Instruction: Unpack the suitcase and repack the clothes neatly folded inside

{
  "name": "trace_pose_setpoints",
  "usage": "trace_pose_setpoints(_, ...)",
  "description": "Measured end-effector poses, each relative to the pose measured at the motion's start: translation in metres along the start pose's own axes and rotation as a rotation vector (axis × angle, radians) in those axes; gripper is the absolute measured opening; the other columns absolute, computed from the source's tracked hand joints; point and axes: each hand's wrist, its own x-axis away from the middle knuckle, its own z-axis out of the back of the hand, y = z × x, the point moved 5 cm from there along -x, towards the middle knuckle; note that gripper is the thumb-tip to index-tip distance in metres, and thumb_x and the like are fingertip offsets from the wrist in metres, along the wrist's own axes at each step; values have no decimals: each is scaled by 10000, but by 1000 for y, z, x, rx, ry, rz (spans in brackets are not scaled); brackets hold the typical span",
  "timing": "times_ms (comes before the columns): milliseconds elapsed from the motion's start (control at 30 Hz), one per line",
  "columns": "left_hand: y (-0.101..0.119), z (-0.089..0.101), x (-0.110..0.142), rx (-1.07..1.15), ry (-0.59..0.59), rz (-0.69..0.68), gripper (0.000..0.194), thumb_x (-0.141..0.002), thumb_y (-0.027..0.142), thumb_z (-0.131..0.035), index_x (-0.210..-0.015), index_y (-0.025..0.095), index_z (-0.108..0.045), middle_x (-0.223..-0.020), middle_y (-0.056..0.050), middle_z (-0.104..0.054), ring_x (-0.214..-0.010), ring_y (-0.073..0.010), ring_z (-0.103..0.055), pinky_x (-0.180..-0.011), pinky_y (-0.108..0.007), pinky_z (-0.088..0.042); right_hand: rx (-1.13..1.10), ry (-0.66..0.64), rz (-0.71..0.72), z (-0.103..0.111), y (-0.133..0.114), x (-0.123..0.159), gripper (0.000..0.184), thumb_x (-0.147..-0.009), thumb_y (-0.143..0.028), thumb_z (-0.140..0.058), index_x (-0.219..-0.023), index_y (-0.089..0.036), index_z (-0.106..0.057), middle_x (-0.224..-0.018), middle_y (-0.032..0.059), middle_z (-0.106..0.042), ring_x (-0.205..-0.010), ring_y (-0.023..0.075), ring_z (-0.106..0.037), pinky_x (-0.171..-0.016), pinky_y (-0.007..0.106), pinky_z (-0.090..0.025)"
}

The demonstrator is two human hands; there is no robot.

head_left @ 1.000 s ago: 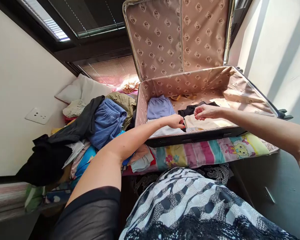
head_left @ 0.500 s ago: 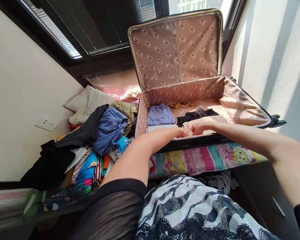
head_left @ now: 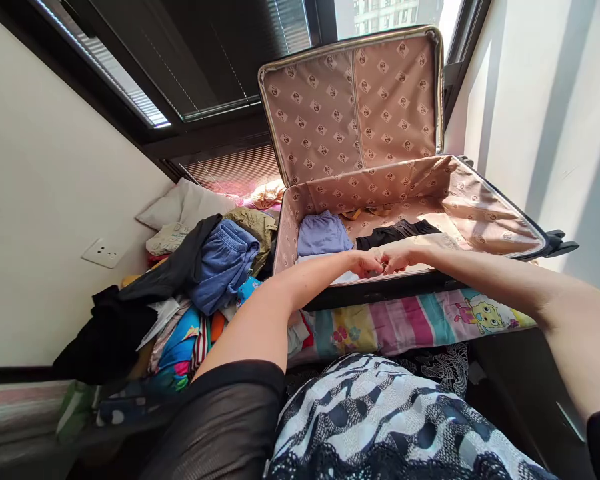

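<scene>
An open suitcase [head_left: 363, 175] with a pink-brown patterned lining stands in front of me. At its near wall my left hand [head_left: 366, 263] and my right hand [head_left: 399, 256] meet, fingers curled inward and nearly touching. Both are closed on the near part of a beige garment [head_left: 430, 241]; the fingertips are partly hidden. Left of them lie folded lavender shorts [head_left: 325, 232] and a white folded cloth [head_left: 347, 277], partly behind my left forearm. Beyond my hands is a black garment [head_left: 395, 232].
To the left, clothes are heaped, with blue shorts [head_left: 225, 263] and a black garment [head_left: 97, 337] on top. A pale pillow [head_left: 190, 203] leans by the window. Under the suitcase lies a striped cartoon-print quilt [head_left: 395, 320]. Walls stand at both sides.
My hands have come closer together and lifted slightly at the suitcase's near edge. The view has shifted a little; the clothes in the suitcase stay in place.
</scene>
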Motion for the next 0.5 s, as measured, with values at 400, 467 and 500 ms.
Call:
trace_pose_setpoints(400,28,4,56,318,32,-370,253,-814,168,-903,-862,138,-656,-812,-41,-765,-738,-109,-735,-757,-237,-579,-371,87,158,13,-9,56,611,-464,-620,-1004,-782,-184,-717,-773,-14,-654,-767,145,-571,-751,293,-460)
trace_pose_setpoints(467,29,-3,63,215,59,-430,224,-853,246,-879,-885,137,-686,-789,-21,-746,-719,-105,-712,-748,-238,-568,-388,184,198,19,-8,64,583,-480,-643,-985,-732,-185,-728,-767,5,-682,-801,168,-602,-828,324,-489)
trace_pose_setpoints(500,29,-6,66,135,72,-471,211,-869,277,-862,-902,136,-708,-785,-11,-739,-714,-103,-699,-745,-235,-559,-379,225,216,21,-7,69,564,-506,-653,-970,-734,-187,-748,-776,17,-701,-816,179,-617,-860,340,-497)
